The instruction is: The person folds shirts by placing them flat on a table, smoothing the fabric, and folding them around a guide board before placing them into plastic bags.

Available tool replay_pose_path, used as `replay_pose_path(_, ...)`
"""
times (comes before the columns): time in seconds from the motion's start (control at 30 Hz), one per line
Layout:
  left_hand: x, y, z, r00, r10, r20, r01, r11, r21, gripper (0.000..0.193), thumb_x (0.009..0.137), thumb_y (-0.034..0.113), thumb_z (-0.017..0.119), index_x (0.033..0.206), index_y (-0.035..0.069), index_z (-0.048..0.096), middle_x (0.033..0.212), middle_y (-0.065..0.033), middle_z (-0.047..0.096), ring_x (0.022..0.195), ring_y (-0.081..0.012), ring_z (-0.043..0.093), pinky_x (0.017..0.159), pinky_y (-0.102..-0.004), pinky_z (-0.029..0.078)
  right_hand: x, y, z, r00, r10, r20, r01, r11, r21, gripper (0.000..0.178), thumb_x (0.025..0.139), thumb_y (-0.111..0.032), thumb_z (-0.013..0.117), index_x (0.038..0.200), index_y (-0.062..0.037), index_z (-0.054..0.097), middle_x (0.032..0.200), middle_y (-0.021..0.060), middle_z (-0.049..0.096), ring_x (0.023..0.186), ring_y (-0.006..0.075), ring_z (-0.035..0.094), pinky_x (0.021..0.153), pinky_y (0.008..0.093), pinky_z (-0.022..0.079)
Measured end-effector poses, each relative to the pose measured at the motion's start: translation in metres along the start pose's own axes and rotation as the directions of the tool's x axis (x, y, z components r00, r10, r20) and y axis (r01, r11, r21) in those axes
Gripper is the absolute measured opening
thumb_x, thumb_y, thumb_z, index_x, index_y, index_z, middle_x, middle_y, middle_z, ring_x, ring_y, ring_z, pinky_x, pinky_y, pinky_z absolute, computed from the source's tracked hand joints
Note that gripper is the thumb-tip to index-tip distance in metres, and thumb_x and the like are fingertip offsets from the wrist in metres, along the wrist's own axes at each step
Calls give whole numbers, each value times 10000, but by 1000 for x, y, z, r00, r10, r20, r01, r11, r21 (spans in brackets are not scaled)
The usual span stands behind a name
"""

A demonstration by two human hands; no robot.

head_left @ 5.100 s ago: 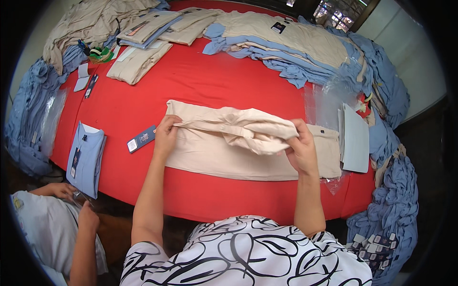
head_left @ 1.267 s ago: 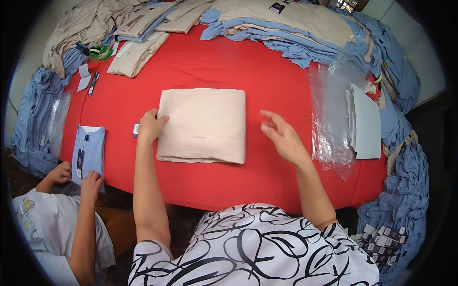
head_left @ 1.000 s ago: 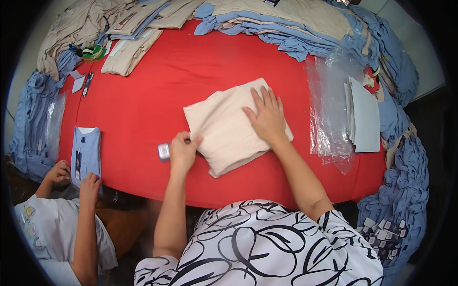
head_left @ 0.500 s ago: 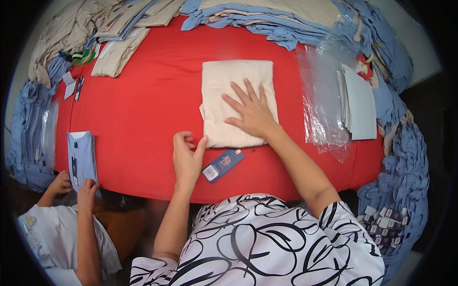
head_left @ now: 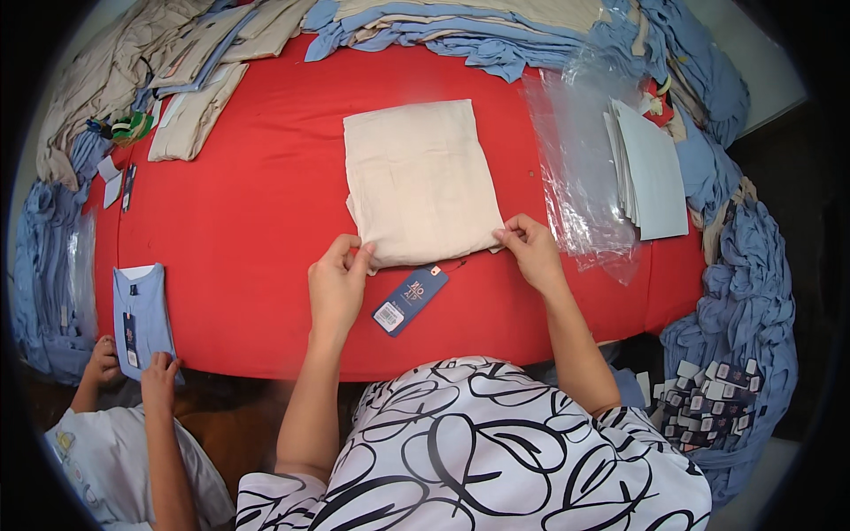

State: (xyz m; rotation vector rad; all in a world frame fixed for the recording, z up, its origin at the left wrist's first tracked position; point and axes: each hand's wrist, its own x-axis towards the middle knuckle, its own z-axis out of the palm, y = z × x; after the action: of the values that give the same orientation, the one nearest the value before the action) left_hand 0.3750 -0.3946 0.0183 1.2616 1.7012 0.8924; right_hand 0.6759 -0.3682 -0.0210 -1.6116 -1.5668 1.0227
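Note:
A folded beige garment (head_left: 423, 181) lies flat on the red-covered table (head_left: 239, 203) in front of me. My left hand (head_left: 335, 279) pinches its near left corner between thumb and fingers. At the near right corner, my right hand (head_left: 534, 257) does the same. A dark blue hang tag (head_left: 411, 303) with a white label rests on the cloth just below the garment's near edge, between my hands. Its short string trails to the right.
Clear plastic bags (head_left: 575, 168) and a stack of white card sheets (head_left: 651, 177) lie at right. Blue and beige garments (head_left: 496, 49) pile along the far edge. Many tags (head_left: 713, 398) hang at lower right. A co-worker's hands (head_left: 159, 376) hold a folded blue shirt (head_left: 143, 310) at left.
My right hand has lifted off the garment's middle and moved to its near right corner. My left hand has closed on the near left corner. The whole view has shifted slightly.

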Motion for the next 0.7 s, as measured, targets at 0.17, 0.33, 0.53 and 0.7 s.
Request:
replay_pose_path(0.17,2,17,-13,859,-280,429,393,897,-201,280,1000,220,546,1127,-30,566,767,-119,690,655,-141,667,575,-244,516,1,-49,-11,908,300,294,-387,869,309,265,980,-191,575,1154,8,548,759,118,689,451,86,557,387,183,411)
replay_pose_path(0.33,26,25,-16,906,-39,421,217,898,-383,290,1000,218,538,1185,-5,557,1045,-133,684,899,-187,692,769,-313,574,35,-62,-9,846,266,463,-404,885,230,291,975,-173,571,1200,10,543,791,150,694,495,169,642,412,249,507)
replay_pose_path(0.53,79,101,-47,931,361,-48,-300,686,-663,232,976,223,587,1016,-2,623,977,-61,661,893,-136,626,869,-295,503,83,-142,-27,938,-342,-51,313,781,540,208,909,-133,655,1064,2,681,962,64,711,844,118,644,771,286,517)
replay_pose_path(0.7,42,21,-31,964,189,186,-123,940,-318,259,959,193,606,1052,-47,634,958,-41,670,866,-91,580,816,-271,470,35,-66,-8,993,-56,100,44,992,114,160,885,-165,704,984,-40,698,739,-17,626,627,56,533,543,240,436)
